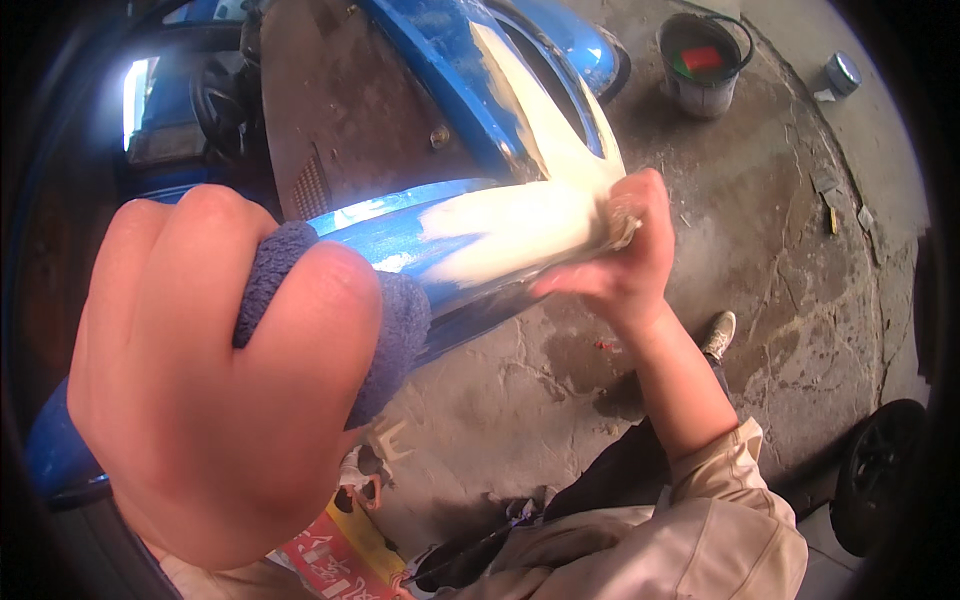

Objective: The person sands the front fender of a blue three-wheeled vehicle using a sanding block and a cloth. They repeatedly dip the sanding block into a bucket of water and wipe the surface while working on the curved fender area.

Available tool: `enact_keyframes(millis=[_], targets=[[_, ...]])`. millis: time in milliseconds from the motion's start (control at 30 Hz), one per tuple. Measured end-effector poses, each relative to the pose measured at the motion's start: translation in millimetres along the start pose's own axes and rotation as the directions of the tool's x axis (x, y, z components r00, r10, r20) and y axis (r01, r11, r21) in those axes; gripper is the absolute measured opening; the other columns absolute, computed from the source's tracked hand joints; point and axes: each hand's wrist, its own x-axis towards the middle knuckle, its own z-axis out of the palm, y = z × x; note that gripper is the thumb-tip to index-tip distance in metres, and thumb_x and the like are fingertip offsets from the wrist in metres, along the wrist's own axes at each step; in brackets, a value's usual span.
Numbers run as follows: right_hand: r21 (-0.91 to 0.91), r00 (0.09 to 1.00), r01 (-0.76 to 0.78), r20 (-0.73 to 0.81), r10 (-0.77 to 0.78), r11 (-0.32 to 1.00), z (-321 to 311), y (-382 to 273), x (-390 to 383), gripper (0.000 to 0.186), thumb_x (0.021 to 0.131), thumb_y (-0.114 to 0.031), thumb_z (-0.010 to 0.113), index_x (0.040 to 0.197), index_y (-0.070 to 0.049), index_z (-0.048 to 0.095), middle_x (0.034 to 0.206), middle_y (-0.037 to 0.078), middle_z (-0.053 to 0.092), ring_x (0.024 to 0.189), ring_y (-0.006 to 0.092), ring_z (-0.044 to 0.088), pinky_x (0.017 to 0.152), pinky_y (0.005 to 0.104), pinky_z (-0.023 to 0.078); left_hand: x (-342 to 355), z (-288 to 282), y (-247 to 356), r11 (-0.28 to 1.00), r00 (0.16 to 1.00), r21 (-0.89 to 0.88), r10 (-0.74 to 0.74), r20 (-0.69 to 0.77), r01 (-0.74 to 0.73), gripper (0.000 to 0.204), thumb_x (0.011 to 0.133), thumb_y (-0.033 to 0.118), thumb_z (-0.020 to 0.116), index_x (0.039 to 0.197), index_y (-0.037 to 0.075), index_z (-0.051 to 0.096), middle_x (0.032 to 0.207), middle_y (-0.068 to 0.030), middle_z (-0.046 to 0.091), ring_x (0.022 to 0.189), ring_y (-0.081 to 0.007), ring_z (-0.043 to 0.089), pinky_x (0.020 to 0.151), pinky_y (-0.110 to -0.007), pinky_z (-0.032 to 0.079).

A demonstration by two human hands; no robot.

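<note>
Close up at the left, my left hand [210, 370] is closed round a folded blue terry cloth [400, 335], held against the blue car body. Patches of cream filler [490, 235] cover part of the blue pillar [375, 230] and the panel beyond it. My right hand [635, 260] curls round the far end of the filler, thumb below and fingers above. A small crumpled greyish-brown piece [624, 224] shows between its fingers and the filler; what it is cannot be made out. The fingers are partly smeared by motion.
A dark bucket [697, 95] with a red thing inside stands on the stained concrete floor. Beyond it lies a small can [843, 73]. A black wheel [880, 470] is at the lower right. A steering wheel [215, 105] shows inside the car, and a red and yellow box [340, 555] lies below.
</note>
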Motion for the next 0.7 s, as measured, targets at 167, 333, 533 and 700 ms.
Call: enact_keyframes(millis=[167, 333, 533, 700], targets=[[0.066, 0.991, -0.110, 0.080, 0.105, 0.992, -2.1, -2.9, -5.3, 0.087, 0.050, -0.059, 0.101, 0.103, -0.006, 0.057, 0.097, 0.008, 0.055, 0.091, 0.0272, 0.056, 0.079, 0.0410, 0.047, -1.5, -3.6, 1.5, 1.000, 1.000, -0.014, 0.002, -0.021, -0.002, 0.054, 0.048, 0.015, 0.095, 0.095, 0.011, 0.070, 0.104, -0.0134, 0.062, 0.091, -0.0340, 0.064, 0.074, -0.041, 0.056], [-0.023, 0.995, -0.046, 0.089, 0.048, 0.999, -3.4, -7.2, -5.2, 0.087, 0.049, -0.060, 0.100, 0.099, -0.006, 0.055, 0.099, 0.009, 0.056, 0.093, 0.0287, 0.056, 0.081, 0.0401, 0.048, 0.3, -1.1, 2.4, 0.999, 1.000, -0.034, 0.002, -0.030, -0.003, 0.053, 0.047, 0.015, 0.094, 0.094, 0.011, 0.071, 0.103, -0.0139, 0.063, 0.089, -0.0327, 0.065, 0.071, -0.040, 0.057], [-0.016, 0.991, 0.010, 0.134, -0.007, 1.000, -5.1, -6.0, -1.9, 0.083, 0.050, -0.061, 0.100, 0.097, -0.008, 0.058, 0.098, 0.008, 0.054, 0.093, 0.0289, 0.054, 0.083, 0.0405, 0.045, -1.4, -0.7, 0.2, 0.999, 0.998, -0.045, 0.025, -0.060, -0.028, 0.053, 0.047, 0.015, 0.094, 0.094, 0.010, 0.070, 0.100, -0.0131, 0.062, 0.089, -0.0318, 0.065, 0.071, -0.040, 0.057], [0.051, 0.992, -0.109, 0.072, 0.105, 0.993, -5.0, -6.7, 0.2, 0.082, 0.048, -0.062, 0.100, 0.095, -0.008, 0.060, 0.099, 0.007, 0.052, 0.091, 0.0273, 0.053, 0.079, 0.0385, 0.046, 0.7, 1.3, -5.3, 0.991, 0.991, -0.081, 0.095, -0.099, -0.104, 0.054, 0.047, 0.014, 0.094, 0.095, 0.010, 0.071, 0.100, -0.0136, 0.063, 0.089, -0.0324, 0.066, 0.070, -0.039, 0.057]])
